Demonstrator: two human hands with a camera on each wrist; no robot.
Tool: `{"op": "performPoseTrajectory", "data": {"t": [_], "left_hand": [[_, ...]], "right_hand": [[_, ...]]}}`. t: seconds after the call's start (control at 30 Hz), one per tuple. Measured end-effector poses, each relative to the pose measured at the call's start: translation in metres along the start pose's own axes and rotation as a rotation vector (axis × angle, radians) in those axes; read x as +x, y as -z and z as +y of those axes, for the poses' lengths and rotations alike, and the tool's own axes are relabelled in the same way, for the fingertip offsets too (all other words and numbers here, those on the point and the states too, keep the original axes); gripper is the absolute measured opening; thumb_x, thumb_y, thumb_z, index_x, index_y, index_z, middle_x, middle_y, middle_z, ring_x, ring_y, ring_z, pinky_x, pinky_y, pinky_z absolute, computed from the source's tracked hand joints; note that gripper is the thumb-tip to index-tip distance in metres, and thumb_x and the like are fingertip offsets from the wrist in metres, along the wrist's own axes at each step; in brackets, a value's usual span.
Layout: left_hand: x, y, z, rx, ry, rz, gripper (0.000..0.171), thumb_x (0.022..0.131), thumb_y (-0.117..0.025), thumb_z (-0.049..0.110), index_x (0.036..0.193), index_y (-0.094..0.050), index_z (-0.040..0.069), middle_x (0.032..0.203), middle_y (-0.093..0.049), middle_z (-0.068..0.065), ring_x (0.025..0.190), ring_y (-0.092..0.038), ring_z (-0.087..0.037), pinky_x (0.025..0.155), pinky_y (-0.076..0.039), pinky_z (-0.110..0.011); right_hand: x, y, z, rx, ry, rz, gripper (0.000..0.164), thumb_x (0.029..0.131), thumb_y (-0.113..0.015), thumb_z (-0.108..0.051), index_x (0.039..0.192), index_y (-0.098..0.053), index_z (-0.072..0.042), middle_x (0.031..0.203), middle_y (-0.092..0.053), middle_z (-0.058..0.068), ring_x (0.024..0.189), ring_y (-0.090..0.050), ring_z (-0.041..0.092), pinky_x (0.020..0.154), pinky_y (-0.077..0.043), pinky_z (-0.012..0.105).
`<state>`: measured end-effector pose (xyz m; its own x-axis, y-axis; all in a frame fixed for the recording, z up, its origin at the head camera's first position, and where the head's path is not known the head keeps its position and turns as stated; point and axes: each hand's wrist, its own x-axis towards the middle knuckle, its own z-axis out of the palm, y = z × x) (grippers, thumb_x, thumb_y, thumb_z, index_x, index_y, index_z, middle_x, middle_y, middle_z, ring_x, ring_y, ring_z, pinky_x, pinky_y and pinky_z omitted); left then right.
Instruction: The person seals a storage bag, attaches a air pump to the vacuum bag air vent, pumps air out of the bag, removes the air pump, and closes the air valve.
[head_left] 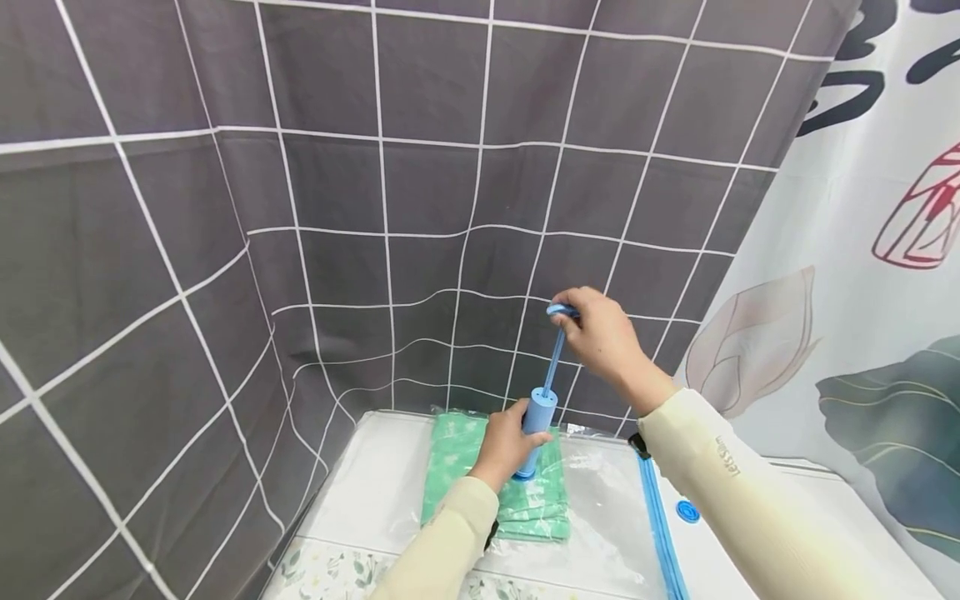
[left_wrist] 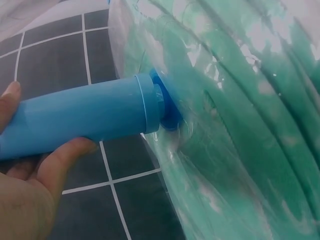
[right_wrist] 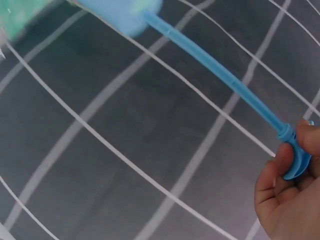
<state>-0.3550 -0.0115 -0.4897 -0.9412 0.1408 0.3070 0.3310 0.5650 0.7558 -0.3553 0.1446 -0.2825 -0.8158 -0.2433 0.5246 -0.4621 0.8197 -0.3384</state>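
A blue hand pump [head_left: 542, 408] stands nearly upright, its foot on the round blue valve [left_wrist: 170, 107] of a clear vacuum storage bag [head_left: 600, 492]. Folded green cloth [head_left: 457, 458] with pale spots lies inside the bag. My left hand [head_left: 506, 442] grips the pump's barrel, with the thumb along one side in the left wrist view. Higher up, my right hand [head_left: 600, 333] holds the pump's handle [right_wrist: 298, 162], fingers curled round it. The thin plunger rod [right_wrist: 220, 72] is drawn far out of the barrel.
To the right a blue zip strip [head_left: 660, 533] runs along the bag's edge. A round blue cap [head_left: 687, 511] lies beyond it on the white surface. Dark curtain [head_left: 427, 192] with white grid lines rises behind and on the left; a printed white curtain [head_left: 780, 333] hangs on the right.
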Motion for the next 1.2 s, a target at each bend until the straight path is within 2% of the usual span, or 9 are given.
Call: {"op": "performPoseTrajectory", "data": {"t": [0.07, 0.2, 0.3, 0.43, 0.53, 0.7, 0.8, 0.93, 1.2], "left_hand": [[0.000, 0.001, -0.001, 0.001, 0.007, -0.005, 0.057, 0.098, -0.092, 0.030, 0.145, -0.070, 0.008, 0.129, -0.084, -0.018, 0.113, -0.084, -0.038, 0.092, -0.072, -0.053], [-0.001, 0.004, -0.001, -0.001, 0.029, -0.019, 0.056, 0.099, -0.090, 0.031, 0.147, -0.069, 0.009, 0.132, -0.083, -0.017, 0.116, -0.083, -0.037, 0.095, -0.071, -0.054], [0.000, 0.005, -0.001, -0.008, 0.016, -0.024, 0.053, 0.100, -0.090, 0.030, 0.144, -0.069, 0.009, 0.132, -0.083, -0.018, 0.117, -0.083, -0.038, 0.096, -0.071, -0.055], [-0.001, 0.004, -0.001, -0.007, 0.005, -0.020, 0.050, 0.100, -0.091, 0.029, 0.141, -0.071, 0.010, 0.130, -0.084, -0.018, 0.116, -0.083, -0.037, 0.094, -0.072, -0.053], [-0.002, 0.002, -0.001, -0.003, 0.007, -0.028, 0.052, 0.100, -0.091, 0.030, 0.143, -0.070, 0.010, 0.131, -0.084, -0.017, 0.117, -0.083, -0.037, 0.095, -0.072, -0.052], [-0.002, 0.002, 0.001, -0.001, -0.011, -0.021, 0.055, 0.099, -0.091, 0.028, 0.146, -0.069, 0.008, 0.131, -0.083, -0.019, 0.116, -0.083, -0.038, 0.094, -0.072, -0.053], [0.000, 0.002, 0.000, 0.021, -0.011, -0.018, 0.055, 0.098, -0.092, 0.028, 0.145, -0.070, 0.008, 0.130, -0.084, -0.018, 0.114, -0.084, -0.037, 0.093, -0.072, -0.051], [0.000, 0.002, 0.001, 0.038, -0.013, -0.014, 0.054, 0.098, -0.092, 0.029, 0.143, -0.071, 0.007, 0.127, -0.084, -0.017, 0.111, -0.084, -0.035, 0.091, -0.072, -0.049], [-0.004, 0.000, 0.001, -0.003, 0.003, -0.015, 0.059, 0.097, -0.092, 0.029, 0.147, -0.069, 0.006, 0.132, -0.083, -0.019, 0.115, -0.083, -0.038, 0.094, -0.072, -0.052]], "right_hand": [[-0.009, -0.018, 0.003, -0.017, 0.002, -0.015, 0.022, 0.111, -0.073, -0.017, 0.129, -0.078, -0.006, 0.123, -0.079, 0.016, 0.105, -0.077, 0.037, 0.093, -0.064, 0.059], [-0.030, -0.054, 0.010, -0.046, -0.010, -0.098, 0.023, 0.110, -0.075, -0.019, 0.130, -0.078, -0.008, 0.124, -0.079, 0.013, 0.104, -0.078, 0.033, 0.091, -0.067, 0.056], [-0.044, -0.074, 0.017, -0.055, -0.033, -0.131, 0.022, 0.109, -0.077, -0.018, 0.128, -0.079, -0.008, 0.125, -0.080, 0.013, 0.102, -0.080, 0.031, 0.086, -0.069, 0.053], [-0.055, -0.089, 0.024, -0.028, -0.055, -0.130, 0.020, 0.108, -0.078, -0.017, 0.126, -0.079, -0.009, 0.125, -0.080, 0.013, 0.103, -0.080, 0.031, 0.085, -0.069, 0.051], [-0.058, -0.091, 0.027, -0.005, -0.062, -0.119, 0.019, 0.108, -0.078, -0.016, 0.126, -0.079, -0.008, 0.125, -0.080, 0.014, 0.104, -0.080, 0.032, 0.086, -0.069, 0.051], [-0.051, -0.080, 0.026, -0.001, -0.062, -0.115, 0.020, 0.108, -0.078, -0.017, 0.125, -0.080, -0.007, 0.124, -0.081, 0.014, 0.100, -0.080, 0.031, 0.083, -0.068, 0.051], [-0.042, -0.067, 0.024, 0.009, -0.066, -0.098, 0.021, 0.108, -0.078, -0.018, 0.125, -0.081, -0.007, 0.124, -0.082, 0.015, 0.103, -0.080, 0.033, 0.087, -0.068, 0.054], [-0.028, -0.042, 0.018, 0.009, -0.057, -0.066, 0.021, 0.110, -0.076, -0.019, 0.126, -0.081, -0.007, 0.125, -0.082, 0.015, 0.109, -0.080, 0.036, 0.092, -0.068, 0.059], [-0.001, 0.018, -0.003, 0.032, -0.035, -0.039, 0.022, 0.112, -0.072, -0.018, 0.129, -0.079, -0.005, 0.128, -0.079, 0.019, 0.111, -0.078, 0.038, 0.099, -0.064, 0.060]]}}
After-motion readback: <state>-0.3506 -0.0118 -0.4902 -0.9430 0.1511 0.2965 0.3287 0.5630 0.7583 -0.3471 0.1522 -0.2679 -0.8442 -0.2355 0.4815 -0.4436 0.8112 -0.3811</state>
